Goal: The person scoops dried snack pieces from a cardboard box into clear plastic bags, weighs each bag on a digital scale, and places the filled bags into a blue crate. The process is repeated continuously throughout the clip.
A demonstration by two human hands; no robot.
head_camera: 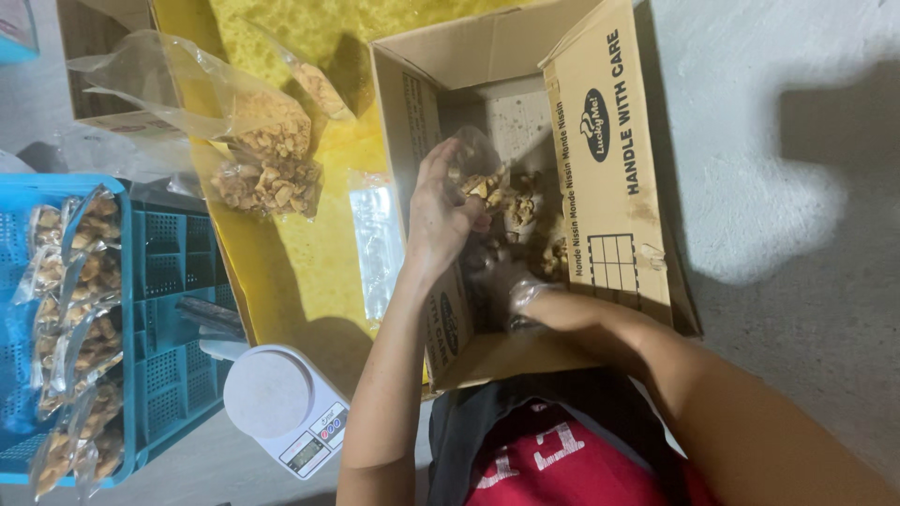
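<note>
While both hands work inside one open brown cardboard box (600, 141), the left hand (441, 211) grips one clear plastic bag of tan snack pieces (478, 178), the gloved right hand (502, 281)'s grip unclear, beside one white digital scale (281, 403).

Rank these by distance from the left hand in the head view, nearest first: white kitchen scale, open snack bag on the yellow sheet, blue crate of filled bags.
From the left hand:
1. Open snack bag, upper left on the yellow sheet.
2. White kitchen scale, lower left.
3. Blue crate, far left edge.
</note>
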